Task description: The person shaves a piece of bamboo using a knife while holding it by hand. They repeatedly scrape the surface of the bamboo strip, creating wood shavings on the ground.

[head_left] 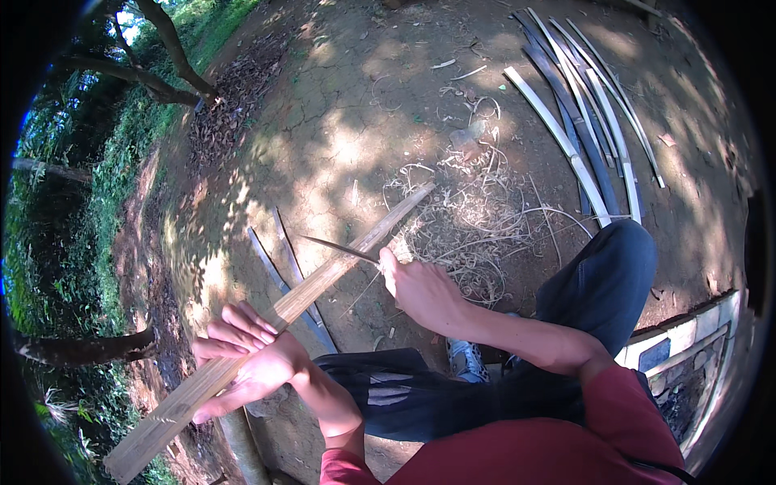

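A long, flat strip of split bamboo (323,279) slants from the lower left up toward the middle of the view. My left hand (255,360) is wrapped round its lower part, fingers over one edge and thumb along the other. In my right hand (424,295) is a knife (343,248), its handle hidden inside the closed fist. The narrow dark blade points left and lies across the strip's upper part; whether its edge bites into the bamboo I cannot tell.
Curly shavings (469,242) are heaped on the dirt beyond my right hand. Several long bamboo strips (578,121) lie at the far right, by my knee. Two dark strips (283,275) rest left of the knife. Trees (174,65) stand far left; a low block wall (683,347) is at right.
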Tool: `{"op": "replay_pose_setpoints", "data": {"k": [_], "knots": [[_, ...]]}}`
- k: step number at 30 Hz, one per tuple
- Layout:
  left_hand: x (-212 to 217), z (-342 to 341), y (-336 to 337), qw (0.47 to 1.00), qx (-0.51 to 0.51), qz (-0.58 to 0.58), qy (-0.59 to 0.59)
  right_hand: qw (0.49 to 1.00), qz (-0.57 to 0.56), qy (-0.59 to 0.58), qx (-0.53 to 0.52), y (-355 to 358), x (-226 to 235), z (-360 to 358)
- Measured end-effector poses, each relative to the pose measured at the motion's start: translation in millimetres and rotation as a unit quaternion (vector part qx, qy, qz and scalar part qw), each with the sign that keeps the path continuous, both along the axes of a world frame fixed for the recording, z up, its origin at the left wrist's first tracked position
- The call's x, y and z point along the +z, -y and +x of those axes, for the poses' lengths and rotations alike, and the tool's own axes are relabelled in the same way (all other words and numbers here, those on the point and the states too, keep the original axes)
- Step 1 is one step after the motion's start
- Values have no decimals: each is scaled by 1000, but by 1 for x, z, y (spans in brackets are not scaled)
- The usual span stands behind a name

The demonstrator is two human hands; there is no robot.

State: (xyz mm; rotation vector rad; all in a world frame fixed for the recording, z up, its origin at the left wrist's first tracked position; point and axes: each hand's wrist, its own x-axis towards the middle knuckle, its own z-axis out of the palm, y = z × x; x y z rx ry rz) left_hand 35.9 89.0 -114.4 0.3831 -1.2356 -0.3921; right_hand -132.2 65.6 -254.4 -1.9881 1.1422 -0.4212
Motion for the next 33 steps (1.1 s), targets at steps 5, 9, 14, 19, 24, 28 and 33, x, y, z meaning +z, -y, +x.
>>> {"op": "replay_pose_setpoints", "data": {"k": [5, 9, 14, 19, 24, 28, 33], "knots": [[3, 8, -8, 1000, -6, 7, 16, 999, -34, 0, -6, 8, 4, 0], [1, -2, -8, 1000, -20, 6, 14, 999, 11, 23, -21, 10, -2, 1], [2, -2, -12, 1000, -26, 13, 7, 1000, -8, -10, 0, 13, -8, -1], [4, -4, -7, 1000, -17, 4, -13, 1000, 8, 14, -18, 26, -16, -2], [2, -2, -8, 1000, -22, 4, 13, 1000, 3, -3, 13, 15, 5, 2], [0, -2, -11, 1000, -23, 7, -4, 999, -9, 13, -39, 17, -30, 8], [1, 1, -20, 1000, -10, 17, 9, 1000, -12, -3, 20, 6, 8, 7]]}}
